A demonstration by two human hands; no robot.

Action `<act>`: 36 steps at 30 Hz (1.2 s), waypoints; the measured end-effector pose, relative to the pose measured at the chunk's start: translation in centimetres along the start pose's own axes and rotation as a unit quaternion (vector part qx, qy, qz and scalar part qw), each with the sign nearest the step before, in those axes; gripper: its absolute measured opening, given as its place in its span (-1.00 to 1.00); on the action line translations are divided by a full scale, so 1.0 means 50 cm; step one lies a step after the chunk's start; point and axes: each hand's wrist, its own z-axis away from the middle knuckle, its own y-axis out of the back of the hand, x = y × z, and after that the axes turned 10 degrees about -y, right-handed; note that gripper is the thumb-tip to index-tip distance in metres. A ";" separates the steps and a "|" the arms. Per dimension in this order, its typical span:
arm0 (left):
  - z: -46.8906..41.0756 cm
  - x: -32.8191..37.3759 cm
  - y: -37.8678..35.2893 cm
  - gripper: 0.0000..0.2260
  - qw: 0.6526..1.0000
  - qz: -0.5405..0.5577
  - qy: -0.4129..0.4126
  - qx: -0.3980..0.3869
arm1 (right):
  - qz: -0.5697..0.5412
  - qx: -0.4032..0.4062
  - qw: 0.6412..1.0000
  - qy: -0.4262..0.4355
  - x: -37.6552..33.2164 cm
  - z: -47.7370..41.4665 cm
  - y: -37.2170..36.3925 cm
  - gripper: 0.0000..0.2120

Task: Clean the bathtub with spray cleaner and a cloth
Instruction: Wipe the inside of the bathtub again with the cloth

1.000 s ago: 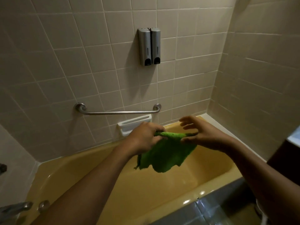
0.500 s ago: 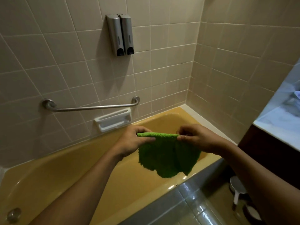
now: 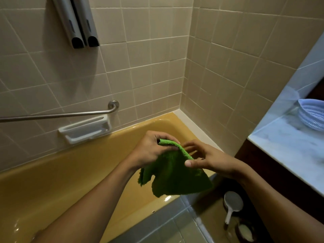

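A green cloth (image 3: 175,174) hangs in the air over the right end of the yellow bathtub (image 3: 70,169). My left hand (image 3: 150,151) grips the cloth's folded top edge, fingers curled over it. My right hand (image 3: 208,159) is close beside it on the right. Its thumb lies on the front of the cloth and its fingers reach behind the edge, pinching it. The lower part of the cloth dangles loose. No spray cleaner is in view.
A steel grab bar (image 3: 61,114), a white soap dish (image 3: 85,129) and two grey dispensers (image 3: 78,23) are on the tiled back wall. A marble counter (image 3: 289,146) with a white mesh basket (image 3: 313,114) stands at right. A white scoop (image 3: 232,202) lies on the floor.
My hands have come closer together and the stretched cloth has gone slack and bunched. The view has turned right and down, toward the tub's right end.
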 end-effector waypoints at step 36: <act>-0.203 -0.763 -0.206 -0.81 0.957 -0.126 0.245 0.092 | 0.395 -0.141 0.904 -0.077 0.489 -0.695 0.213 -0.68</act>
